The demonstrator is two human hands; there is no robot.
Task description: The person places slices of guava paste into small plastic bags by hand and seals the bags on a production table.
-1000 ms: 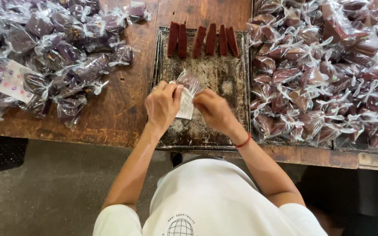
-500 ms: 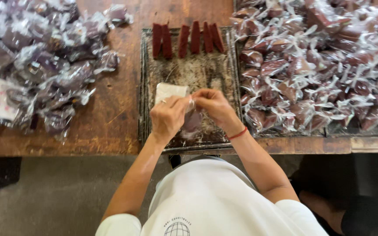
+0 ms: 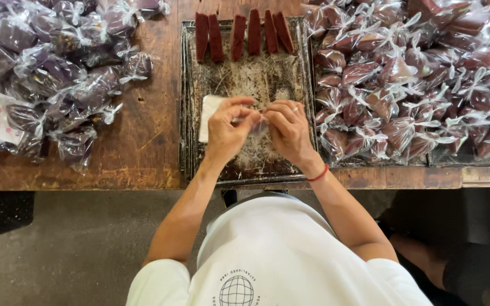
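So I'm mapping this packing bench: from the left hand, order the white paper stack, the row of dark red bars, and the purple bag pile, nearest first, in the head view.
From the left hand:
1. White paper stack, just beside it on the tray.
2. Row of dark red bars, at the tray's far end.
3. Purple bag pile, off to the left on the wooden table.

White short-sleeved shirt with globe print, red wristband (image 3: 318,174), perhaps a ring.

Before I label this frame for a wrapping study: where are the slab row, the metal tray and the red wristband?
dark red slabs (image 3: 239,35), head view, middle slab's top face
metal tray (image 3: 187,102), head view, left rim
red wristband (image 3: 317,175), head view, band on right wrist
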